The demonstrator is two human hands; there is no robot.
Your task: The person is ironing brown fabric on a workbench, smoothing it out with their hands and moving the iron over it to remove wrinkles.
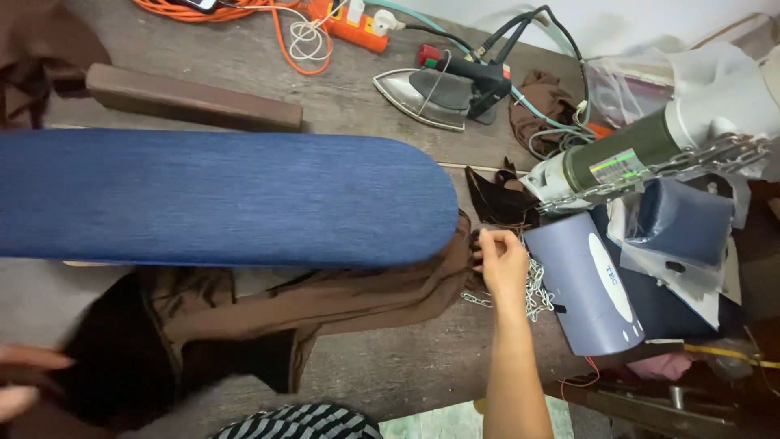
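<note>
R hand (502,262) pinches the end of a brown garment (341,297), fingers clenched on the cloth just below the tip of the blue ironing board (219,197). Garment runs left from the grip, under the board. L hand (20,378) at frame edge, blurred; grip state: cannot tell. Just right of the grip: metal chain (534,291), then a grey-blue cylindrical container w/ white oval label (585,283); contents not visible. Above it: green cylinder w/ bright green label (626,154). Iron (439,91) well above.

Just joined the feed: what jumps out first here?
A long blue padded ironing board spans the left and centre. Brown fabric hangs beneath it, pinched at its edge by the right hand. An iron rests on the table behind; the left hand is blurred at lower left.
</note>
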